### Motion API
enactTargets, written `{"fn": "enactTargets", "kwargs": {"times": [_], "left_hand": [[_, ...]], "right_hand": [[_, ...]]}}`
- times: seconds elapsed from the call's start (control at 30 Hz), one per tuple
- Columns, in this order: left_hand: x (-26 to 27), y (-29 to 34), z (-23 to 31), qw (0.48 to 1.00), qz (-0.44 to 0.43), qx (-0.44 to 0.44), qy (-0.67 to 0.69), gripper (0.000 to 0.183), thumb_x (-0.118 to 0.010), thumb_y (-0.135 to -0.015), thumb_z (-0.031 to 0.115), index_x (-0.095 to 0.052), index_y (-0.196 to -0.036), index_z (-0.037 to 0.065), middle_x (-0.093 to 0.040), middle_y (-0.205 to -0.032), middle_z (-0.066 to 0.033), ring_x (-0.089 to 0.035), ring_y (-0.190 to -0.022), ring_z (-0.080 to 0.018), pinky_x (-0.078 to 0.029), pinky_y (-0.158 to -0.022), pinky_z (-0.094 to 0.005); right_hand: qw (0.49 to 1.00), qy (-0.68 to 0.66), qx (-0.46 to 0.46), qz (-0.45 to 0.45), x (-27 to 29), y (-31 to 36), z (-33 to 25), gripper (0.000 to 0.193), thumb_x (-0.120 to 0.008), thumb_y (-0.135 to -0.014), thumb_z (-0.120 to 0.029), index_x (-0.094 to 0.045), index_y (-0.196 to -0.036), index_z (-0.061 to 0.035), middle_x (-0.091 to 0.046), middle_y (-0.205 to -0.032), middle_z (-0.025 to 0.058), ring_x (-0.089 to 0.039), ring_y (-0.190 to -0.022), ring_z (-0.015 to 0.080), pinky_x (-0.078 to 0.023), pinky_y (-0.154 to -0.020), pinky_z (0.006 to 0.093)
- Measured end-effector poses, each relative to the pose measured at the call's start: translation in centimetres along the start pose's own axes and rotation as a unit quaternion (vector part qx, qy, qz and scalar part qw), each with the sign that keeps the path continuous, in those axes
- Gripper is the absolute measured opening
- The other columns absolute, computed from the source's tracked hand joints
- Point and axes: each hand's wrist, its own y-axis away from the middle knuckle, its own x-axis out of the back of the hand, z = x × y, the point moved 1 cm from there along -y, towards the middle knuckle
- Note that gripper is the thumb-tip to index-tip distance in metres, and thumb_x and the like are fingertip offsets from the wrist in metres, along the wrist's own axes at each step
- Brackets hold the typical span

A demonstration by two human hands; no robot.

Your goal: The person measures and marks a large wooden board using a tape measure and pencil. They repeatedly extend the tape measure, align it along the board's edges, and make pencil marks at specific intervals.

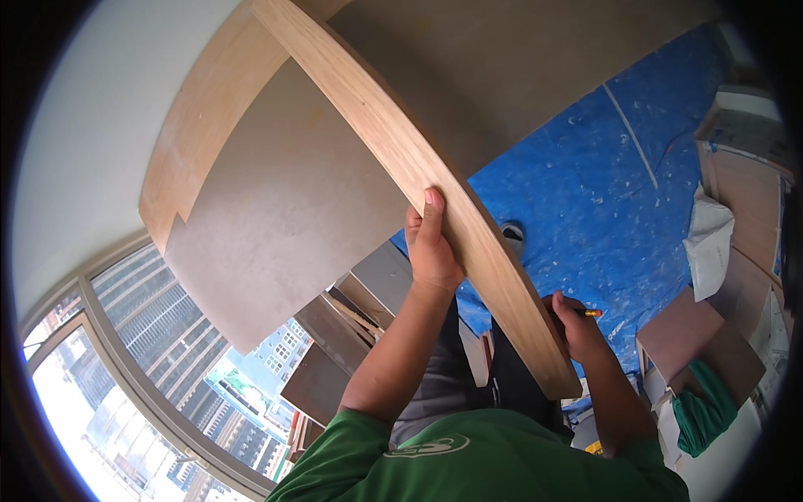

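A long, pale wooden board (393, 142) runs on a slant from the top of the view down to my waist. My left hand (435, 251) is closed around its left edge near the middle, the thumb lying on the wood grain. At the lower right edge of the board is my right hand (577, 330), its fingers partly hidden behind the wood. A pencil (593, 313) is in that hand, its eraser end poking out past the thumb. Beyond the board lies a large grey panel (293, 209) with a bare wooden strip (209, 109) along its left side.
Blue sheeting (577, 184) spattered with white covers the floor at right. Several panel offcuts (318, 351) lean below the grey panel, beside a window (159, 309). A white sack (709, 243), brown boards (682, 330) and a green cloth (707, 410) are at far right.
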Motion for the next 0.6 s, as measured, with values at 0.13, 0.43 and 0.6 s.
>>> {"fn": "enactTargets", "kwargs": {"times": [0.13, 0.43, 0.6], "left_hand": [[0.2, -0.6, -0.3, 0.999, 0.032, -0.013, -0.017, 0.046, -0.067, -0.097, 0.046, -0.056, -0.120, 0.007, -0.068, -0.109, -0.0090, -0.067, -0.094, -0.0195, -0.057, -0.084, -0.0357], [1.8, -1.0, -0.7, 0.990, 0.067, -0.062, -0.104, 0.042, -0.067, -0.098, 0.042, -0.061, -0.116, 0.004, -0.070, -0.107, -0.0091, -0.067, -0.094, -0.0157, -0.055, -0.084, -0.0323], [4.5, -1.0, 5.0, 0.859, 0.100, -0.042, -0.500, 0.051, -0.071, -0.094, 0.049, -0.069, -0.086, -0.001, -0.069, -0.071, -0.0083, -0.062, -0.062, -0.0135, -0.052, -0.062, -0.0300]], "right_hand": [[0.986, 0.136, 0.087, 0.035, 2.3, 2.9, 1.6, 0.028, -0.059, -0.104, -0.029, -0.068, -0.100, -0.0025, -0.064, -0.082, -0.0003, -0.057, -0.078, 0.0085, -0.045, -0.073, 0.0256], [0.905, 0.313, 0.214, 0.195, -1.1, 4.2, 4.6, 0.024, -0.064, -0.100, -0.026, -0.065, -0.098, -0.0016, -0.064, -0.068, 0.0081, -0.062, -0.060, 0.0150, -0.048, -0.059, 0.0318], [0.942, 0.247, 0.171, 0.149, -3.8, 3.2, 5.3, 0.023, -0.062, -0.101, -0.023, -0.064, -0.096, -0.0007, -0.060, -0.068, 0.0038, -0.055, -0.062, 0.0094, -0.044, -0.058, 0.0292]]}}
